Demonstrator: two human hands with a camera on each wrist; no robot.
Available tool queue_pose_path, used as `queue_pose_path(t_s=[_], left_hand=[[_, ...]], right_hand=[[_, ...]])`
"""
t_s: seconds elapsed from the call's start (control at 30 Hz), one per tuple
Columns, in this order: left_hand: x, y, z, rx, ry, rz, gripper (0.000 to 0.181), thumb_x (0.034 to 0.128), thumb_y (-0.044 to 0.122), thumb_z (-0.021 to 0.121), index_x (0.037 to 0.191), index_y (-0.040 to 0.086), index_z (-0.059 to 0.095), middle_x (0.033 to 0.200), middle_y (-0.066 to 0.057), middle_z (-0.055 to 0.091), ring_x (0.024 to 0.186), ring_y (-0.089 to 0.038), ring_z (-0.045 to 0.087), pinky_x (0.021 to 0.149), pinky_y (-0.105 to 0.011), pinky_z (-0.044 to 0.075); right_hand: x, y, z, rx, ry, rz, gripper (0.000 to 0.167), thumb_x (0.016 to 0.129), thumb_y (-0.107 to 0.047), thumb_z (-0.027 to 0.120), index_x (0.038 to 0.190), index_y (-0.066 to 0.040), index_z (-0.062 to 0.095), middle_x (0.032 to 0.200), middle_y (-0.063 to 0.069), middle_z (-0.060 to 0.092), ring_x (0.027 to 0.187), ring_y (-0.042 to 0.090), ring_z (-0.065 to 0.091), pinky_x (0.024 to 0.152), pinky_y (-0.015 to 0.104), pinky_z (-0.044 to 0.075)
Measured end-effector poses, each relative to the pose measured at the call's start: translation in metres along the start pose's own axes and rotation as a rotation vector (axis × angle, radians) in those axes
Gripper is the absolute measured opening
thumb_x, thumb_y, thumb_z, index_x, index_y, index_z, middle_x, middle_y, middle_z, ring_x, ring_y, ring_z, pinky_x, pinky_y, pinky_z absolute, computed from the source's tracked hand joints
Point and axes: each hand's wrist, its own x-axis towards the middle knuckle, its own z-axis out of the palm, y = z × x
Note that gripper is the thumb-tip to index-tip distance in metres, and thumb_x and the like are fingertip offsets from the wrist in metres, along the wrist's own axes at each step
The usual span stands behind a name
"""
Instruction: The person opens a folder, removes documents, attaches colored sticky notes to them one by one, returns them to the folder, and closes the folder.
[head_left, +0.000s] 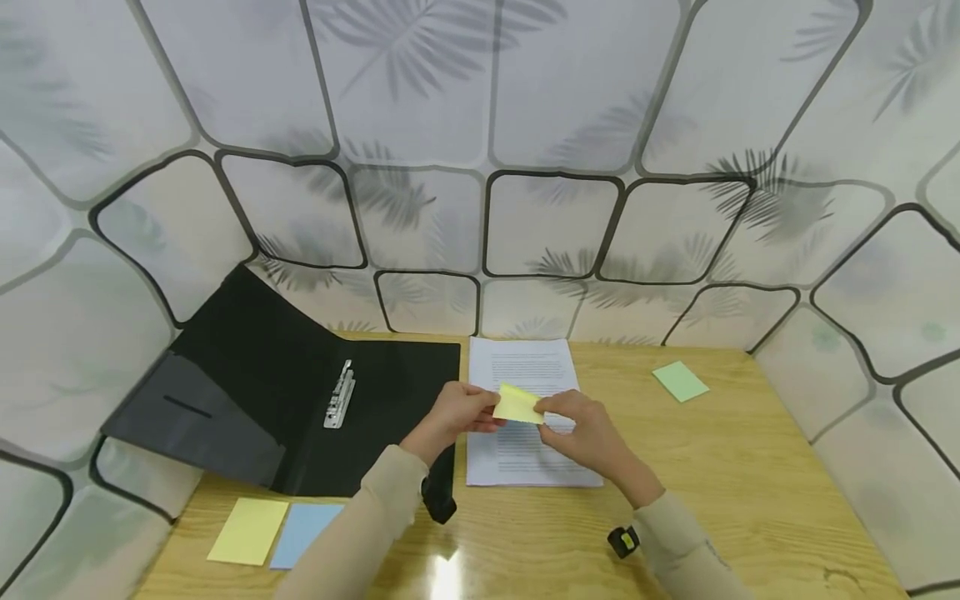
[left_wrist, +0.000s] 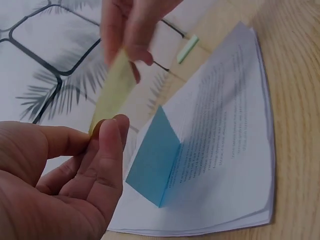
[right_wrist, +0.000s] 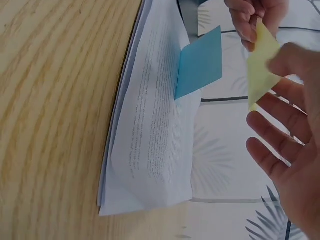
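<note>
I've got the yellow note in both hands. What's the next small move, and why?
Probably lower the yellow note onto the printed pages, clear of the upright blue note: the left hand and right hand both pinch it above the pages, and the blue note stands on the top sheet.

The bench is smooth, grained wood, glossy enough to glare at its near edge. Toward its left edge, the black clip binder looks like matt plastic, its clip shiny metal. The printed sheets and held yellow sticky note are matt paper; the sleeves, matt cloth.
</note>
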Motion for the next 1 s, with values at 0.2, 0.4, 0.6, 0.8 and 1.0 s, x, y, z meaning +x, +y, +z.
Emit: queue_pose_path(t_s=[0.2,0.4,0.6,0.8,1.0], left_hand=[[-0.003,-0.002,0.008,0.004,0.008,0.049,0.025,0.1026,0.012,0.067,0.113,-0.01,0.074,0.084,-0.013,0.069,0.082,-0.025,0.081,0.071,-0.03,0.066],[-0.005,-0.007,0.018,0.016,-0.005,0.096,0.025,0.1036,0.013,0.067,0.113,-0.008,0.076,0.093,-0.016,0.072,0.077,-0.022,0.079,0.073,-0.033,0.066],[-0.006,-0.013,0.029,0.052,-0.019,0.168,0.025,0.1039,0.011,0.065,0.111,-0.01,0.077,0.096,-0.021,0.074,0.075,-0.022,0.078,0.072,-0.034,0.067],[-0.014,-0.014,0.037,0.485,0.071,0.502,0.029,0.1043,0.015,0.063,0.084,0.004,0.081,0.069,-0.008,0.073,0.057,-0.01,0.066,0.054,-0.023,0.054],[-0.014,-0.019,0.042,1.108,0.317,0.898,0.023,0.105,0.022,0.065,0.094,0.012,0.082,0.09,-0.003,0.079,0.08,-0.018,0.073,0.068,-0.03,0.06]], right_hand=[[0.0,0.002,-0.001,0.07,0.08,0.12,0.026,0.089,0.001,0.071,0.111,-0.006,0.08,0.106,0.009,0.08,0.096,0.03,0.073,0.08,0.04,0.062],[0.002,0.007,0.003,-0.083,0.125,0.23,0.029,0.09,-0.006,0.081,0.119,0.0,0.078,0.106,0.015,0.08,0.092,0.031,0.071,0.073,0.041,0.057],[-0.002,0.015,-0.002,-0.054,0.034,0.392,0.012,0.096,-0.008,0.076,0.105,-0.004,0.083,0.098,0.008,0.081,0.091,0.027,0.07,0.075,0.039,0.056],[-0.007,0.026,-0.009,-0.09,-0.033,0.42,0.017,0.098,-0.009,0.074,0.108,0.002,0.082,0.104,0.016,0.081,0.098,0.036,0.073,0.082,0.052,0.06],[-0.015,0.034,-0.013,-0.177,-0.154,0.381,0.014,0.096,-0.008,0.075,0.104,0.0,0.083,0.1,0.015,0.081,0.097,0.037,0.073,0.088,0.056,0.058]])
